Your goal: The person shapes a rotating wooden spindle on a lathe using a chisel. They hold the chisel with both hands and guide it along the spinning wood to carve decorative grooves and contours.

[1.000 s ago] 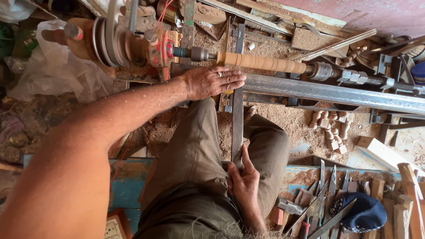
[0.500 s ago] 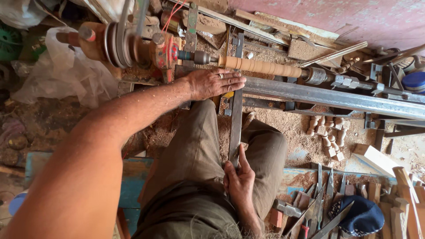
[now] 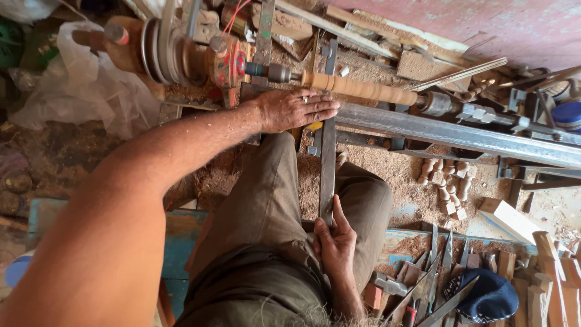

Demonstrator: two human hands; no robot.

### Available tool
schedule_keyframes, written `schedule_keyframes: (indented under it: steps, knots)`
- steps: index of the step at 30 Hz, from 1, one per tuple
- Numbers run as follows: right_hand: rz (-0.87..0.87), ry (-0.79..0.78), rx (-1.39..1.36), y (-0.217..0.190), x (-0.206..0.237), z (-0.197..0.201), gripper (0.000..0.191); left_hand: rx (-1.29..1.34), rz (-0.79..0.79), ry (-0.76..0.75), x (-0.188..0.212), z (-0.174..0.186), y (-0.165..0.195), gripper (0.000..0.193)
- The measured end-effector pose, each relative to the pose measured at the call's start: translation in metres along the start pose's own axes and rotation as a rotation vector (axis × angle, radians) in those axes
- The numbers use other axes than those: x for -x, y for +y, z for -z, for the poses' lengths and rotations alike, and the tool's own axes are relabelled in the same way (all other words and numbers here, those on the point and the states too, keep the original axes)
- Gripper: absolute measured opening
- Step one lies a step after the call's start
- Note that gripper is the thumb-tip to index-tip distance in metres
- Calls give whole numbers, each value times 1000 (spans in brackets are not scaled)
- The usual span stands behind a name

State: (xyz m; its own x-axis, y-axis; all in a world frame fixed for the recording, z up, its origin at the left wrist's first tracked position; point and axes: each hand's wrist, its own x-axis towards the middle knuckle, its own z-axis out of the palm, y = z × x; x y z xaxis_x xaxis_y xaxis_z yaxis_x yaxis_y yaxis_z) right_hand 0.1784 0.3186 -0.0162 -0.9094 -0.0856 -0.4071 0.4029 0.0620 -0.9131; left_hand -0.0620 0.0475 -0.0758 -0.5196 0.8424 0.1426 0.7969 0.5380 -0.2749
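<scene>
While the right hand closes around the long chisel's near end, the left hand lies flat, fingers spread, atop its far end beside the spindle.

View: one head-worn camera, no second view.
Facing: steeply down over the person's lap.
Nearness: close; left hand at 12 o'clock, right hand at 6 o'clock.
Top edge: lathe, 11 o'clock.

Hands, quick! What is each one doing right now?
Left hand: open, lying flat on the long metal tool near the wooden cylinder.
Right hand: closed around the tool's near end.
</scene>
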Motion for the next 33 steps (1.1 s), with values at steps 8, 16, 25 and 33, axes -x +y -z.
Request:
schedule_keyframes:
  steps: [8,16,25,33]
  knots:
    - [-9,-84,77,-5,-10,38,71,134,-2,38,2,4,-1,69]
    - [-44,-19,39,-5,0,5,72,203,30,10,0,5,0,72]
    - [-35,-5,-8,-3,4,1,71,91,-1,-6,-3,10,1,74]
    - [-7,-28,149,-7,-6,21,70,95,4,56,3,7,-2,68]
